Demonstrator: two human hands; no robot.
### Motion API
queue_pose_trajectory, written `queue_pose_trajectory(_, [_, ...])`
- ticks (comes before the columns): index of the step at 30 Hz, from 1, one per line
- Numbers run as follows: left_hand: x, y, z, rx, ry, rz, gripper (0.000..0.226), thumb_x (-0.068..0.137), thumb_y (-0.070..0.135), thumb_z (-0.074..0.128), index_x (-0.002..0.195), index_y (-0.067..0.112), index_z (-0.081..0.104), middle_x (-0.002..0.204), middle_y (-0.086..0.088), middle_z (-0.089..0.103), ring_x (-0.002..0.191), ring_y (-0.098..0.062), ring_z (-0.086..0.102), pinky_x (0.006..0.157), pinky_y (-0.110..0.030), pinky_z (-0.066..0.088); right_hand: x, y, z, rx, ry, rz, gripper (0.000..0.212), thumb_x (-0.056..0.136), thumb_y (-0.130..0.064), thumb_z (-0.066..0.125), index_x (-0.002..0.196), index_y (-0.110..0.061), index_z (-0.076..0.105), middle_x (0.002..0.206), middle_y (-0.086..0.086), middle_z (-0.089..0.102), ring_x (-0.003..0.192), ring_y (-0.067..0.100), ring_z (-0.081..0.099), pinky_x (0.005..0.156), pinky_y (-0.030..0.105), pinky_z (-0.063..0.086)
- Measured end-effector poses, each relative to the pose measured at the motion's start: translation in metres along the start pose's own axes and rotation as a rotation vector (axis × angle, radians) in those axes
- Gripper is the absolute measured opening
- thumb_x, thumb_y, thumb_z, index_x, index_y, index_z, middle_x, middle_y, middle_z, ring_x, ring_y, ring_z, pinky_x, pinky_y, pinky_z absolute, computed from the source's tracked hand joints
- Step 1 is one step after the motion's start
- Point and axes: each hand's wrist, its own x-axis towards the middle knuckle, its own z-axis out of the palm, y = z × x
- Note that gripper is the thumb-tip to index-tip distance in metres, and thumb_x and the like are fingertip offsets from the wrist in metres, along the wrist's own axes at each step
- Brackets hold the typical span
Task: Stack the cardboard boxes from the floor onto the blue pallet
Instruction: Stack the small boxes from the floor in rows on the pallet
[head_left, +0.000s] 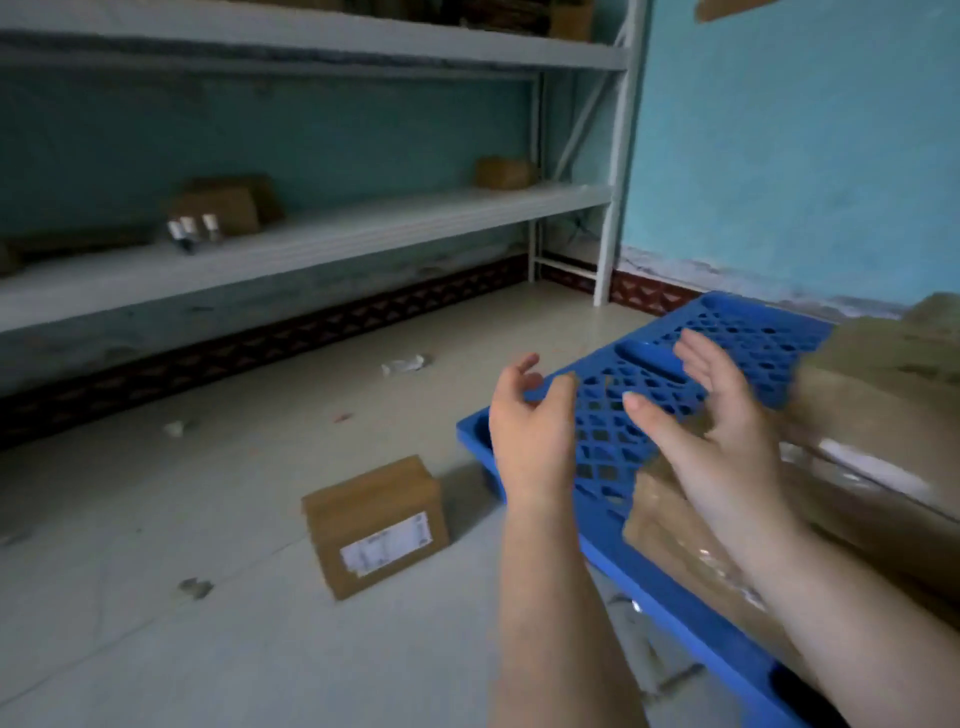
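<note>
A blue lattice pallet (618, 452) lies on the floor at right. Cardboard boxes (883, 415) rest on its right part, one with clear tape (670, 535) near its front. One small cardboard box with a white label (374, 525) stands on the floor just left of the pallet. My left hand (530, 436) hovers over the pallet's left edge, fingers apart, holding nothing. My right hand (717, 431) is open above the pallet's middle, close to the boxes, also empty.
A grey metal shelf unit (311, 244) runs along the left wall with a few boxes (223, 208) and small bottles (192, 231) on it. Scraps of paper (405, 364) litter the tiled floor. A blue wall stands behind the pallet.
</note>
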Motion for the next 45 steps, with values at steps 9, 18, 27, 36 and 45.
queue_pose_trajectory(9, [0.079, -0.086, -0.176, 0.411, 0.322, -0.100, 0.045, 0.077, 0.027, 0.059, 0.120, 0.036, 0.052, 0.124, 0.006, 0.054, 0.112, -0.017, 0.053, 0.089, -0.034, 0.045, -0.011, 0.078, 0.215, 0.038, -0.340, 0.252, 0.069, 0.073, -0.033, 0.073, 0.134, -0.027, 0.041, 0.136, -0.008, 0.045, 0.125, 0.008, 0.040, 0.097, 0.024, 0.029])
queue_pose_trajectory(18, [0.112, -0.169, -0.273, 0.584, 0.463, -0.332, 0.068, 0.078, 0.027, 0.063, 0.139, 0.027, 0.034, 0.146, -0.001, 0.037, 0.132, -0.023, 0.037, 0.097, -0.039, 0.036, -0.016, 0.171, 0.318, -0.119, -0.501, 0.487, 0.081, 0.073, -0.037, 0.074, 0.140, -0.022, 0.032, 0.146, 0.001, 0.036, 0.131, 0.021, 0.037, 0.096, 0.032, 0.033])
queue_pose_trajectory(27, [0.128, -0.219, -0.252, 0.377, 0.391, -0.516, 0.058, 0.076, 0.018, 0.062, 0.130, 0.020, 0.041, 0.131, -0.005, 0.052, 0.112, -0.026, 0.054, 0.095, -0.040, 0.043, -0.022, 0.216, 0.327, -0.068, -0.544, 0.698, 0.079, 0.071, -0.038, 0.075, 0.137, -0.019, 0.037, 0.138, 0.004, 0.048, 0.123, 0.025, 0.048, 0.101, 0.044, 0.041])
queue_pose_trajectory(36, [0.139, -0.116, -0.173, 0.188, 0.408, -0.138, 0.059, 0.062, 0.032, 0.055, 0.121, 0.029, 0.052, 0.119, -0.004, 0.056, 0.097, -0.022, 0.060, 0.093, -0.044, 0.048, 0.015, 0.149, 0.234, 0.225, -0.167, 0.503, 0.044, 0.064, -0.042, 0.076, 0.099, -0.036, 0.051, 0.088, -0.015, 0.068, 0.080, 0.000, 0.065, 0.069, 0.022, 0.048])
queue_pose_trajectory(45, [0.043, 0.033, 0.024, -0.047, -0.077, 0.272, 0.049, 0.064, 0.037, 0.063, 0.113, 0.036, 0.061, 0.120, 0.003, 0.061, 0.104, -0.009, 0.061, 0.098, -0.035, 0.047, 0.035, 0.020, -0.009, 0.383, 0.479, 0.064, 0.056, 0.051, -0.049, 0.076, 0.098, -0.043, 0.045, 0.107, -0.007, 0.062, 0.091, 0.005, 0.066, 0.071, 0.020, 0.051])
